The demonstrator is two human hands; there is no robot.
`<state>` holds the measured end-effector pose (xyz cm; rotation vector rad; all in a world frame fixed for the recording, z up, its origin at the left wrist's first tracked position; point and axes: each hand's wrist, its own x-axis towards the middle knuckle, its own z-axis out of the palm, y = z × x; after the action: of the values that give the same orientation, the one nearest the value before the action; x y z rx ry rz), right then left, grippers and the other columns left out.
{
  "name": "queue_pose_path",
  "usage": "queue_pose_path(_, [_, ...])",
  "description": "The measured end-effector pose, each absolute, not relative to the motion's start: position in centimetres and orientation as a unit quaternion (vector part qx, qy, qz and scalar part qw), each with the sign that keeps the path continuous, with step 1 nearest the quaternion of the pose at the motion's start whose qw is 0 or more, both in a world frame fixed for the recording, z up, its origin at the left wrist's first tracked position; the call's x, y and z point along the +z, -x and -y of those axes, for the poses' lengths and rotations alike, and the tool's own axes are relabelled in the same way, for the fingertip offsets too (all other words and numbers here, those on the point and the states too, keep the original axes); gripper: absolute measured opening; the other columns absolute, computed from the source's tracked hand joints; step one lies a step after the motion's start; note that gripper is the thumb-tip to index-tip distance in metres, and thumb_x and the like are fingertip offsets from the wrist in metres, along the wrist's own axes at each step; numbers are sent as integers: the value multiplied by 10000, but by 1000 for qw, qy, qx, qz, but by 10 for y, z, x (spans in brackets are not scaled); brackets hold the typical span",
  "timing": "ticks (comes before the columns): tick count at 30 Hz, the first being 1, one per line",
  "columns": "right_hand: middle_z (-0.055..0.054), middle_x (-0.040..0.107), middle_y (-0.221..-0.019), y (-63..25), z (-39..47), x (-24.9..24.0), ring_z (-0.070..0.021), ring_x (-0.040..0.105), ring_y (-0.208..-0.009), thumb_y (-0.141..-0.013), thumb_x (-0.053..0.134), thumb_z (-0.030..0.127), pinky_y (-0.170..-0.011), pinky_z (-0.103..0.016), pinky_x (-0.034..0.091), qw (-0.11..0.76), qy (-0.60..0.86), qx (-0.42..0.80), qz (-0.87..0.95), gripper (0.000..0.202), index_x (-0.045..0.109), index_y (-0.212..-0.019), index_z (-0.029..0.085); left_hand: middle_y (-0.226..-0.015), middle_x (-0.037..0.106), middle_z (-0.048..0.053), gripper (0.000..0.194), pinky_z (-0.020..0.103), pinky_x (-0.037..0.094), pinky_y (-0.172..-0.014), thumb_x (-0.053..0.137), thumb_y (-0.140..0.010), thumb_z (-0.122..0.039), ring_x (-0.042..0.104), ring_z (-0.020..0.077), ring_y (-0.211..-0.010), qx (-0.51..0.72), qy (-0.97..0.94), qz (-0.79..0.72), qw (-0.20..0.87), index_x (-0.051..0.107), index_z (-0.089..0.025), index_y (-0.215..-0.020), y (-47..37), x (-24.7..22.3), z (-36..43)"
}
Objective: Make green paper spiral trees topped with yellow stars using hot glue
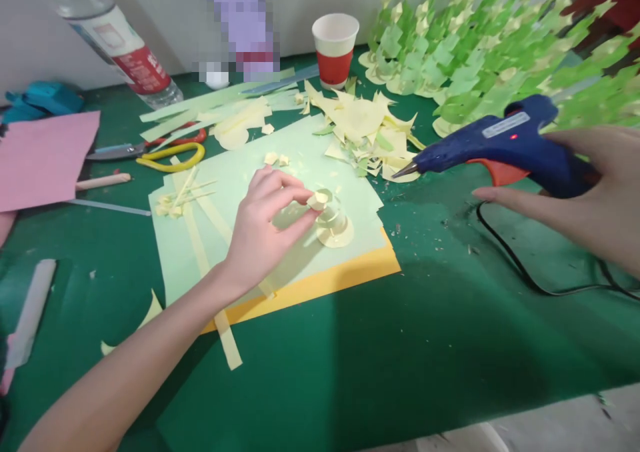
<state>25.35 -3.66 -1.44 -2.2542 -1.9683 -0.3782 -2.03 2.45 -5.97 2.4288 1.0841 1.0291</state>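
Note:
My left hand [270, 225] pinches a small pale yellow paper star [318, 201] between thumb and fingertips. Just below and right of the star stands a small rolled pale paper piece on a round cream paper base [336, 233], partly hidden. My right hand [590, 192] is around the handle of a blue hot glue gun [480, 139] with an orange trigger. Its thumb is stretched out below the trigger. The gun's nozzle points left, low over the table, and a red light glows on its side. More paper stars [276, 159] lie beyond my left hand.
Light green sheets [220, 172] rest on orange paper [320, 279]. Yellow scraps [360, 122], a paper cup [335, 52] and a water bottle [125, 52] stand or lie behind. Scissors [170, 157] are at left. Rows of green paper plants [450, 45] fill the back right. A black cord [520, 272] trails right.

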Motion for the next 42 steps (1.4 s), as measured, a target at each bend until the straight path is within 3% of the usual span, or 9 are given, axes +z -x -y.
queue_pose_path(4, [-10, 379, -497, -272, 35, -37, -135, 376, -466, -437, 166, 901, -417, -303, 259, 112, 824, -35, 554, 705, 339, -558, 228, -722, 525, -10, 60, 403, 409, -869, 580, -739, -193, 514, 155, -742, 363, -843, -369, 150, 547, -232, -708, 19, -56, -21])
queue_pose_path(10, [-50, 468, -634, -278, 39, -71, -174, 449, -591, -488, 207, 875, -497, -315, 306, 213, 819, -30, 533, 773, 476, -730, 192, -710, 499, -19, 79, 448, 364, -923, 599, -725, -168, 507, 138, -712, 347, -861, -352, 121, 543, -220, -709, 17, -59, -18])
queue_pose_path(14, [-42, 467, -638, -281, 40, -78, -156, 437, -591, -515, 231, 858, -501, -302, 300, 204, 819, -17, 537, 784, 516, -769, 174, -708, 487, -21, 98, 449, 369, -916, 605, -719, -139, 491, 133, -724, 353, -863, -347, 107, 547, -219, -719, 16, -62, -18])
queue_pose_path(19, [-32, 485, -661, -280, 41, -75, -134, 452, -609, -607, 383, 757, -515, -292, 302, 191, 830, 2, 524, 626, 518, -744, 161, -709, 478, -21, 128, 462, 367, -924, 603, -720, -123, 502, 139, -730, 343, -868, -346, 91, 539, -232, -733, 13, -62, -16])
queue_pose_path(23, [-57, 544, -757, -279, 42, -74, -162, 503, -712, -640, 519, 629, -564, -303, 331, 186, 835, 15, 517, 505, 538, -806, 152, -710, 477, -19, 125, 476, 363, -931, 602, -726, -138, 508, 146, -735, 336, -870, -351, 86, 536, -244, -741, 13, -62, -15])
queue_pose_path(29, [-90, 567, -834, -278, 43, -77, -196, 526, -802, -696, 550, 528, -626, -311, 364, 160, 830, 30, 534, 423, 548, -858, 137, -720, 484, -17, 137, 473, 362, -938, 598, -733, -130, 506, 145, -742, 338, -868, -354, 89, 545, -254, -753, 13, -63, -15])
queue_pose_path(32, [-101, 557, -885, -276, 44, -79, -199, 517, -838, -723, 512, 535, -659, -308, 369, 140, 825, 19, 547, 467, 544, -931, 117, -724, 491, -17, 140, 473, 361, -937, 600, -732, -129, 511, 142, -728, 335, -870, -351, 90, 546, -257, -749, 13, -63, -15])
queue_pose_path(38, [-154, 532, -961, -272, 46, -83, -265, 470, -977, -675, 260, 718, -704, -348, 383, 66, 834, 14, 547, 793, 507, -1050, 65, -711, 498, -15, 119, 457, 370, -927, 597, -729, -126, 509, 145, -739, 329, -871, -353, 90, 545, -233, -731, 10, -62, -15])
queue_pose_path(42, [-202, 499, -1058, -271, 46, -84, -308, 432, -1041, -675, 291, 713, -716, -388, 396, 61, 837, 9, 543, 802, 482, -1105, 64, -722, 506, -14, 110, 458, 357, -937, 590, -734, -134, 507, 143, -730, 317, -873, -356, 104, 533, -228, -724, 6, -59, -15])
